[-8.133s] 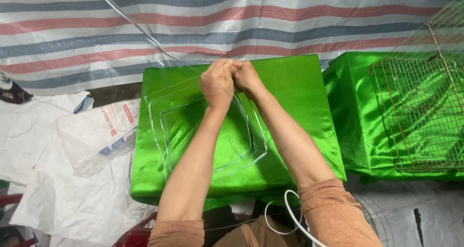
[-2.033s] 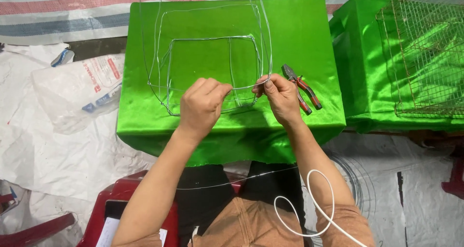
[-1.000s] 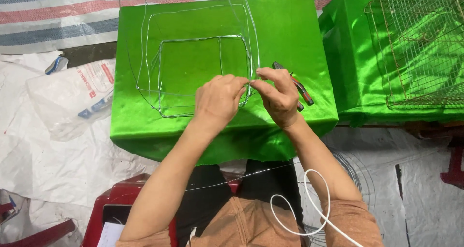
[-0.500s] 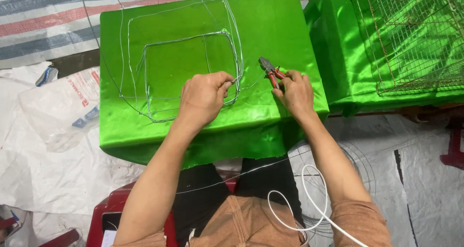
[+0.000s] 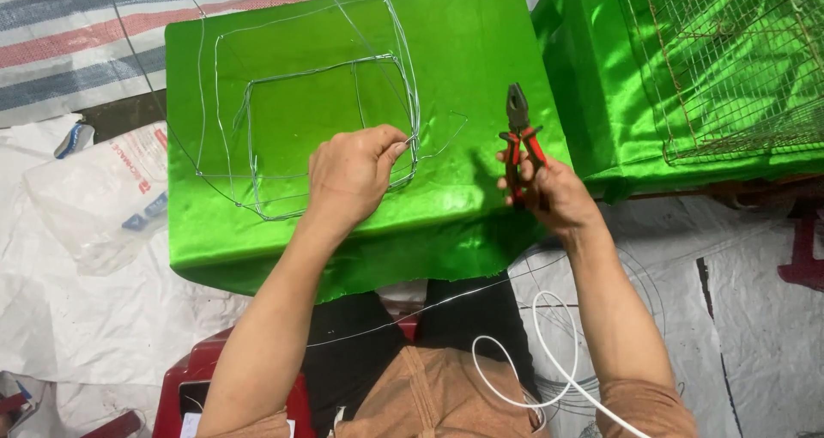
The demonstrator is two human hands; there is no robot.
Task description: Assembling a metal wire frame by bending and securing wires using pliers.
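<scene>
A bent wire frame (image 5: 257, 95) of thin silver wire lies on a table draped in shiny green cloth (image 5: 481, 52). My left hand (image 5: 352, 176) pinches the frame's wire at its near right corner, fingers closed on it. My right hand (image 5: 549, 193) grips red-handled pliers (image 5: 518, 129) by the handles, jaws pointing up and away, lifted just off the cloth to the right of the frame. A loose wire end (image 5: 446, 138) sticks out between the two hands.
A second green-draped table (image 5: 601, 103) at the right carries a wire mesh cage (image 5: 730, 60). A clear plastic bag (image 5: 94, 198) lies on white sheeting at the left. A red plastic stool (image 5: 223, 386) is under me, and a white cord (image 5: 549, 369) loops over my lap.
My right hand has picked the pliers up off the cloth and raised them upright. My left hand stays pinched on the wire frame. The view has shifted slightly.
</scene>
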